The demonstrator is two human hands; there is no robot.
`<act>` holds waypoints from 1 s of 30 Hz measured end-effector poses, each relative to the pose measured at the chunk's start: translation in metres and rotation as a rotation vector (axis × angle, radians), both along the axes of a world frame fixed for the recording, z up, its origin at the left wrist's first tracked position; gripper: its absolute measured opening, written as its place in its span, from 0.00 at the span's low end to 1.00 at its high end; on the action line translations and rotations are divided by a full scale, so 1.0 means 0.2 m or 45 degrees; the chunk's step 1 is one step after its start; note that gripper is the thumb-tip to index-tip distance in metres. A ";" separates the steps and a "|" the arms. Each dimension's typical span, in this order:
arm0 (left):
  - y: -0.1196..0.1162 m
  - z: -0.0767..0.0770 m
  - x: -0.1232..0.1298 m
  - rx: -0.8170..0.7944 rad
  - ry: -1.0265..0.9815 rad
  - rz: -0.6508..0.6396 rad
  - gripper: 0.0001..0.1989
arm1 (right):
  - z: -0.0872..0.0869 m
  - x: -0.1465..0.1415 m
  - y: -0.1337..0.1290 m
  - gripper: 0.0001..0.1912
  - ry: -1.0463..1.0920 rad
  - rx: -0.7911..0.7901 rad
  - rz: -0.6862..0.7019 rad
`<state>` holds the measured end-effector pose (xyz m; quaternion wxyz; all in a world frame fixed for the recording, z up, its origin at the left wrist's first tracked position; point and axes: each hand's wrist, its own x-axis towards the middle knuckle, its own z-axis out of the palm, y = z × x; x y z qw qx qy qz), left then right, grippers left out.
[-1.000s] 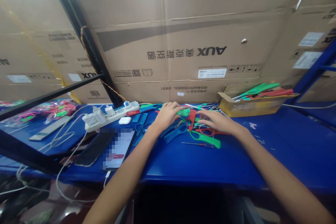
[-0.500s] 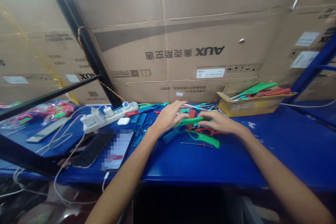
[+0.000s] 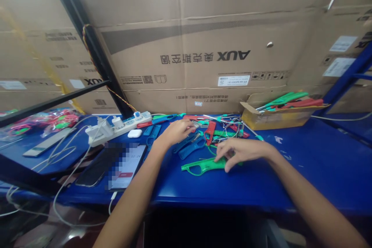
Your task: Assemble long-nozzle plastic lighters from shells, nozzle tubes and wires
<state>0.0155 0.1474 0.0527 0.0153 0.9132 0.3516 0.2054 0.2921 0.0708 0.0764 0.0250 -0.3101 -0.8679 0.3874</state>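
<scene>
My right hand is closed on a green plastic casing that lies flat near the front of the blue table. Its fingers pinch the casing's right part. My left hand reaches into the pile of parts, fingers bent together over small metal pieces; what they hold, if anything, is hidden. Right beside it are a red casing and blue casings. Behind my right hand lie more green and red parts with thin wires.
An open carton of green and red lighters stands at the back right. On the left are a white power strip, an earbud case, two phones and loose cables. Large cardboard boxes rise behind the table.
My right hand has moved nearer the table's front edge, onto a green casing there. My left hand has shifted slightly left and down, and its fingers have curled in.
</scene>
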 end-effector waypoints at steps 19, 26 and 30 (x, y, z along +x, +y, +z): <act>-0.04 0.00 0.07 -0.101 0.112 -0.112 0.10 | -0.09 0.55 0.26 0.15 -0.232 0.543 -0.743; -0.05 -0.01 0.09 -0.126 0.112 -0.146 0.12 | -0.16 0.53 0.31 0.15 -0.306 0.554 -0.734; -0.06 -0.01 0.10 -0.141 0.104 -0.161 0.12 | -0.17 0.52 0.32 0.13 -0.287 0.600 -0.731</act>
